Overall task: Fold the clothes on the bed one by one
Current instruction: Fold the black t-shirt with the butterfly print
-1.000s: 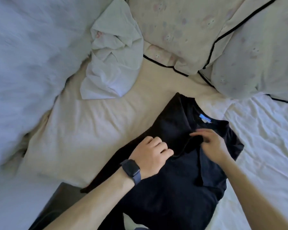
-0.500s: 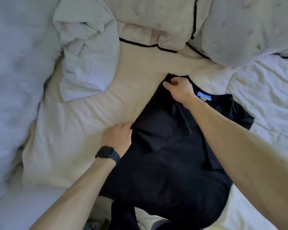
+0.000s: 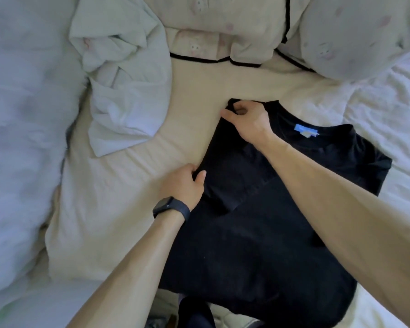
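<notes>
White bedding point(image 3: 21, 114): soft and blurred, fills the left side and is cut off by the left and top edges; whether it is a duvet or a blanket is hard to tell.
Pale garment point(image 3: 123, 91): crumpled in a heap just beside the white bedding; its folds hide what kind of garment it is.
Dark shape point(image 3: 194, 313): shows below the hem of the black T-shirt point(image 3: 258, 245) and is cut off by the bottom edge; I cannot tell what it is.
Cream sheet point(image 3: 118, 209): covers the middle of the bed, lightly creased, and lies under the pale garment and the shirt's left part.
Pillows point(image 3: 223, 27): pale with a faint print and black piping, lying along the top and cut off by the upper edge.
Rumpled white sheet point(image 3: 388, 110): on the right, under the shirt's right sleeve.
Left hand point(image 3: 184, 183): at the shirt's folded left edge, thumb on top of the cloth and fingers curled at the edge, pinching it.
Watch point(image 3: 171, 207): dark band on the left wrist.
Black T-shirt: lies flat at centre-right with its neck toward the pillows and its left side folded inward.
Right hand point(image 3: 246, 119): reaches across the shirt, fingers curled round its upper left corner.
Blue label point(image 3: 306, 130): inside the neckline, just right of the right hand.
</notes>
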A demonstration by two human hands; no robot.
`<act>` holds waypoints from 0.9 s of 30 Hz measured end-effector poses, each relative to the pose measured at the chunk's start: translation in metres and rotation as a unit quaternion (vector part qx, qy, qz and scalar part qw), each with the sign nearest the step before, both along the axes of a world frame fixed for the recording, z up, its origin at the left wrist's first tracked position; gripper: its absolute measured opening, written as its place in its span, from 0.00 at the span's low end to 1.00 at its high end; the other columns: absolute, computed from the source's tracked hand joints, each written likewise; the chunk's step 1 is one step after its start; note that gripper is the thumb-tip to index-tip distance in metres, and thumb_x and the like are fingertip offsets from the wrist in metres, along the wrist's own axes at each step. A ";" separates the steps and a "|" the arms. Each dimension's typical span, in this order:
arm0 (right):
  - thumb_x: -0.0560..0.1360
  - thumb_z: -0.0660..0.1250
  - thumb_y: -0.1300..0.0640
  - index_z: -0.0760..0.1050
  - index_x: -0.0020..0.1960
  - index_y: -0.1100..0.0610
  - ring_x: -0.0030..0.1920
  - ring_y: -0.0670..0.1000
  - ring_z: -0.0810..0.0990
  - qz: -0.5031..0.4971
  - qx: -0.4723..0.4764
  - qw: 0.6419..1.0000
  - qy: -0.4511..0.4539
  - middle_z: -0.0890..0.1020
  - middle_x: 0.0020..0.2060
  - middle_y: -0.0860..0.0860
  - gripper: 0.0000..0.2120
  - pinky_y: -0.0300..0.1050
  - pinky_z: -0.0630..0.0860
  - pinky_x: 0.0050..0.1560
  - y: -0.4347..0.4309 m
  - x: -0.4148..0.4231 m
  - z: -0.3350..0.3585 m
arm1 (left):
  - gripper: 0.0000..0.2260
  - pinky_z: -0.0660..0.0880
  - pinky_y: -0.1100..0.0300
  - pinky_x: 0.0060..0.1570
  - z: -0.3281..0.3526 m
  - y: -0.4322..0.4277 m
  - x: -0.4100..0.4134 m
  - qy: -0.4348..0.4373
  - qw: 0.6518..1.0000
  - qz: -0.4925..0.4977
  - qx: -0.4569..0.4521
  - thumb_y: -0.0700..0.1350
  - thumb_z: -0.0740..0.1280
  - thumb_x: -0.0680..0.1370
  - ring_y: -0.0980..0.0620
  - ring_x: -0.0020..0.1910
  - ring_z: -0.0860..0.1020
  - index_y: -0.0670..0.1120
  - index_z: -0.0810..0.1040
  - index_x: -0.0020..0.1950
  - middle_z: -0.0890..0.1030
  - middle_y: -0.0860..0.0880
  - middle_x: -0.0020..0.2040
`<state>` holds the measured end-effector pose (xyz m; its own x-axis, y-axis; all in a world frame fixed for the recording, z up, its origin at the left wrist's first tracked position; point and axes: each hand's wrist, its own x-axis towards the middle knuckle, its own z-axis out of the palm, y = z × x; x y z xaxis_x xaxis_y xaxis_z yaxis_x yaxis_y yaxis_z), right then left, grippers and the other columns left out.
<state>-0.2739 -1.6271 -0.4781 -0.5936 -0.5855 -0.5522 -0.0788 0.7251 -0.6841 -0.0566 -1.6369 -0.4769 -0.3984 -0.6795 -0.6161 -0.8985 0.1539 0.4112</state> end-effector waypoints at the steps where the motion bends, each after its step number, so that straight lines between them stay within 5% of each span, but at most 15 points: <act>1: 0.75 0.75 0.44 0.77 0.69 0.55 0.58 0.44 0.81 -0.027 -0.020 0.999 -0.031 0.83 0.58 0.47 0.27 0.40 0.76 0.63 0.002 0.002 0.000 | 0.18 0.76 0.55 0.49 -0.002 -0.002 -0.001 -0.007 1.000 -0.013 0.001 0.56 0.61 0.83 0.45 0.55 0.80 0.48 0.75 0.67 0.82 0.48 0.59; 4: 0.78 0.71 0.43 0.73 0.73 0.51 0.57 0.40 0.79 -0.068 -0.046 0.996 -0.017 0.82 0.59 0.43 0.27 0.36 0.75 0.61 0.029 0.013 0.010 | 0.16 0.77 0.51 0.48 0.004 -0.005 -0.010 0.005 0.999 -0.037 -0.027 0.53 0.63 0.81 0.44 0.54 0.79 0.48 0.72 0.66 0.80 0.48 0.59; 8: 0.80 0.66 0.49 0.70 0.73 0.54 0.71 0.51 0.69 -0.070 0.007 0.968 0.240 0.74 0.70 0.48 0.23 0.53 0.70 0.70 0.107 0.059 0.008 | 0.26 0.74 0.42 0.61 -0.001 -0.011 -0.041 0.103 0.932 -0.217 -0.272 0.51 0.65 0.78 0.40 0.68 0.71 0.45 0.67 0.75 0.71 0.42 0.71; 10: 0.80 0.64 0.47 0.67 0.76 0.56 0.78 0.53 0.62 -0.002 0.030 0.951 0.308 0.67 0.78 0.52 0.27 0.55 0.65 0.75 0.127 0.089 -0.001 | 0.29 0.60 0.40 0.72 -0.010 -0.022 -0.067 0.095 0.882 -0.360 -0.288 0.54 0.59 0.81 0.44 0.78 0.60 0.49 0.58 0.81 0.60 0.44 0.80; 13: 0.82 0.55 0.36 0.53 0.83 0.51 0.83 0.53 0.44 0.130 0.098 0.939 0.302 0.48 0.83 0.52 0.35 0.61 0.47 0.81 0.143 0.115 -0.023 | 0.28 0.41 0.37 0.75 -0.033 -0.045 -0.094 -0.001 0.813 -0.525 -0.252 0.63 0.45 0.82 0.49 0.81 0.43 0.61 0.41 0.81 0.42 0.50 0.83; 17: 0.80 0.47 0.27 0.42 0.83 0.46 0.81 0.51 0.32 0.151 0.169 0.937 0.267 0.36 0.82 0.50 0.39 0.66 0.39 0.79 0.156 0.112 -0.041 | 0.28 0.34 0.37 0.74 -0.050 -0.055 -0.100 -0.056 0.827 -0.500 -0.252 0.67 0.40 0.80 0.52 0.80 0.38 0.65 0.35 0.78 0.36 0.52 0.82; 20: 0.76 0.51 0.24 0.41 0.84 0.46 0.80 0.55 0.30 0.152 0.164 0.934 0.279 0.34 0.81 0.53 0.45 0.67 0.34 0.77 0.158 0.122 -0.032 | 0.28 0.36 0.37 0.74 -0.048 -0.034 -0.092 0.026 0.830 -0.468 -0.303 0.63 0.45 0.82 0.46 0.81 0.40 0.61 0.42 0.81 0.38 0.50 0.82; 24: 0.77 0.51 0.25 0.39 0.83 0.43 0.80 0.56 0.30 0.168 0.172 0.936 0.259 0.34 0.81 0.52 0.43 0.69 0.40 0.78 0.192 0.141 -0.030 | 0.29 0.40 0.37 0.76 -0.054 -0.008 -0.061 0.055 0.816 -0.487 -0.307 0.64 0.47 0.80 0.45 0.81 0.42 0.61 0.48 0.82 0.42 0.50 0.83; 27: 0.79 0.49 0.26 0.42 0.83 0.42 0.81 0.54 0.33 0.138 0.134 0.949 0.251 0.37 0.82 0.52 0.39 0.65 0.40 0.79 0.227 0.154 -0.020 | 0.29 0.42 0.36 0.75 -0.048 0.002 -0.048 0.037 0.855 -0.430 -0.288 0.64 0.48 0.81 0.44 0.81 0.42 0.62 0.46 0.81 0.41 0.50 0.83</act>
<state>-0.1204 -1.4006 -0.4984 -0.6650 -0.6357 -0.3920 -0.5581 0.7717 -0.3048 -0.1045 -1.6354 -0.5253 -0.9268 -0.2974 -0.2293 -0.3254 0.9408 0.0952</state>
